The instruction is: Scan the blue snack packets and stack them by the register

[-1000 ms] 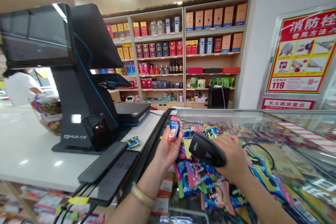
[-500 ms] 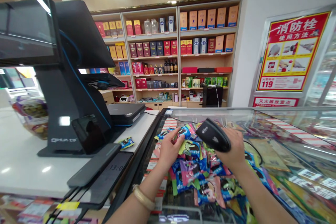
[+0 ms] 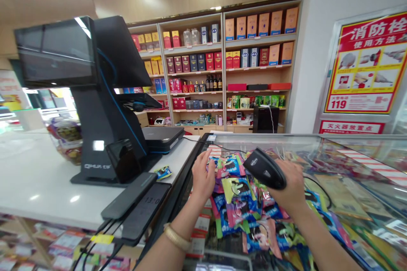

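while our right hand (image 3: 288,184) wraps around the black scanner (image 3: 265,168) just right of the frame's center, its forearm slants up from the lower right. we hold our left hand (image 3: 203,173) near the middle, fingers pointing up and loosely curved, at the left edge of the colorful packets (image 3: 241,209); whether it pinches one, we cannot tell. the packets lie heaped from center to lower right.
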`<state>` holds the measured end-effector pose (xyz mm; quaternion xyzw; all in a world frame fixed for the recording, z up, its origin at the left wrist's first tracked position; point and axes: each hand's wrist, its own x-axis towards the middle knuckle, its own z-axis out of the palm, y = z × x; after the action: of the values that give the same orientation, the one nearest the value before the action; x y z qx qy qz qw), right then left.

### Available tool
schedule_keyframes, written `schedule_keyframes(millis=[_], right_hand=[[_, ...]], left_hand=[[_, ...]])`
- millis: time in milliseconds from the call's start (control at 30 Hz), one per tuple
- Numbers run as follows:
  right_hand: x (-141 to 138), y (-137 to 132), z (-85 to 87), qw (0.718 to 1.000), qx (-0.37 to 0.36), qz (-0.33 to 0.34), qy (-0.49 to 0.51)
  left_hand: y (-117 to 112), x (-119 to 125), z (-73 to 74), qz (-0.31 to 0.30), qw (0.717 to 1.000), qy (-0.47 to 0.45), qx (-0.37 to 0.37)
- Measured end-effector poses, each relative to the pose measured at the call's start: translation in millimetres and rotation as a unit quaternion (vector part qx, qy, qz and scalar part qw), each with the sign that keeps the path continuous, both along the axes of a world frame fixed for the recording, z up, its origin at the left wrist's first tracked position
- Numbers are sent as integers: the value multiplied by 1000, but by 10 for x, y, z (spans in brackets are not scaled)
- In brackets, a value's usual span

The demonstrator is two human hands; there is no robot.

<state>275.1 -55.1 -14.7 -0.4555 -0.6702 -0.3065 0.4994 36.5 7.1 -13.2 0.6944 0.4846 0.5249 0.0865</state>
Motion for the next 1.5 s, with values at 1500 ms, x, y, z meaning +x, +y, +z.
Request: schedule_keyframes(millis=[1500], right_hand=[[-220,-61,68,988,-145,61,5]], left_hand=[[-205,155,54,-267,814,-507,-94]])
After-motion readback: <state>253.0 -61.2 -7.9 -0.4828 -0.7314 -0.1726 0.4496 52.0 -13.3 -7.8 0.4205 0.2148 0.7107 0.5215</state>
